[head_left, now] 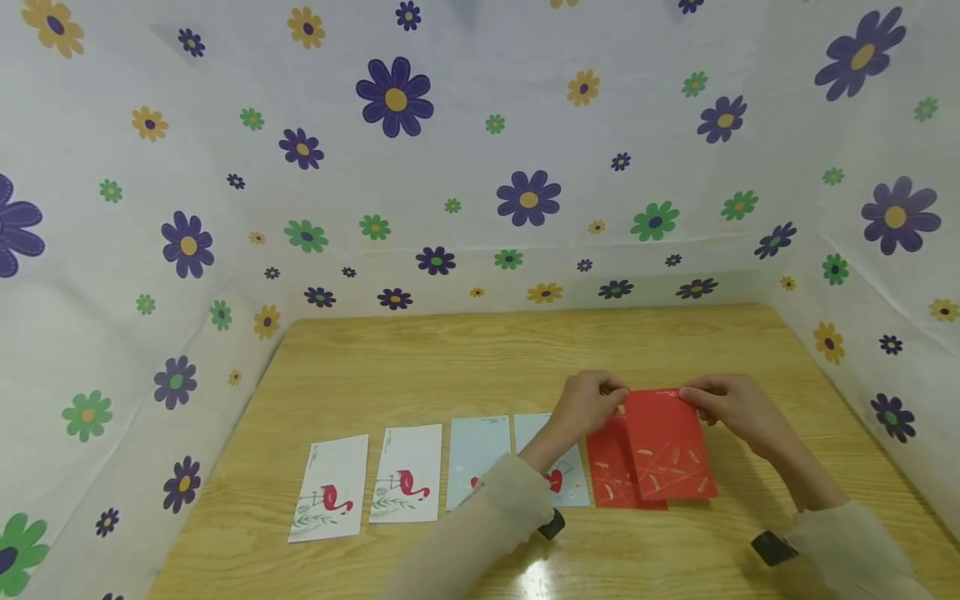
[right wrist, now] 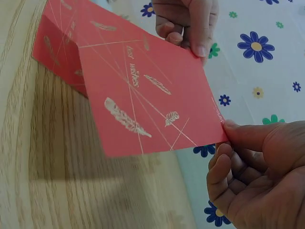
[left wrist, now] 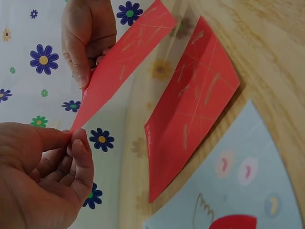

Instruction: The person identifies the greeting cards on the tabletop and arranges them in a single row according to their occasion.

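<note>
Both hands hold one red greeting card (head_left: 669,446) with gold feather drawings and lines, raised above the table and tilted. My left hand (head_left: 588,407) pinches its upper left corner between thumb and finger. At the upper right corner, my right hand (head_left: 738,408) pinches it the same way. A second red card (left wrist: 193,100) lies below and to the left, partly covered by the raised one in the head view. "Best wishes" lettering shows on the held card (right wrist: 138,90) in the right wrist view.
Left of the red cards lie two pale blue cards (head_left: 480,446) with red shapes, partly behind the left arm. Two white flamingo cards (head_left: 330,487) continue the row on the wooden table (head_left: 465,358). Flower-printed cloth (head_left: 465,167) hangs around the back and sides.
</note>
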`<state>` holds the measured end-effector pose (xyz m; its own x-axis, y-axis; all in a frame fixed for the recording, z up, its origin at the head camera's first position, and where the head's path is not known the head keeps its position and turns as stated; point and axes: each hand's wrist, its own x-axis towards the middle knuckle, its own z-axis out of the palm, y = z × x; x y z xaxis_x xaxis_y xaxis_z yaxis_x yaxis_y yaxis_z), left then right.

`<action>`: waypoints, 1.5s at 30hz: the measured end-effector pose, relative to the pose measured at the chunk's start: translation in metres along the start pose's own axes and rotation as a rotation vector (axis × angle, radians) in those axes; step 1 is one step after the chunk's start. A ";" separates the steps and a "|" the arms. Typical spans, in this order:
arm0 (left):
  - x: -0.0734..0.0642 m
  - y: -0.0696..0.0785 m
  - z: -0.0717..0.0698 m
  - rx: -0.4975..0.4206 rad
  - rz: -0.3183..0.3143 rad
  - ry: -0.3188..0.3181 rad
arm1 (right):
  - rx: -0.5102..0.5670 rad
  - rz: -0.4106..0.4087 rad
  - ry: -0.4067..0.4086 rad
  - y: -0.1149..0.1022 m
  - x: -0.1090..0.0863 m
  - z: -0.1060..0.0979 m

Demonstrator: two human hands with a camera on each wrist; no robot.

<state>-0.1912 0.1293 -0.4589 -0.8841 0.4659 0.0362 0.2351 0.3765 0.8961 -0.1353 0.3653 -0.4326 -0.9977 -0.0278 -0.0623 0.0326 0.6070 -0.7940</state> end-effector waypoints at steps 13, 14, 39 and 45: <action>0.004 0.006 0.030 0.076 -0.017 0.032 | -0.026 0.047 0.010 0.021 -0.012 -0.012; 0.004 0.007 0.032 0.088 -0.011 0.034 | -0.025 0.052 0.009 0.022 -0.013 -0.013; 0.014 -0.004 0.073 0.591 0.052 0.109 | -0.229 0.045 0.109 0.052 -0.018 -0.006; 0.018 -0.007 0.075 0.671 0.037 0.108 | -0.278 0.030 0.126 0.053 -0.016 -0.002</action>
<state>-0.1781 0.1950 -0.4982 -0.8981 0.4181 0.1366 0.4343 0.7936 0.4261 -0.1182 0.3997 -0.4726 -0.9967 0.0815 0.0056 0.0621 0.8004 -0.5963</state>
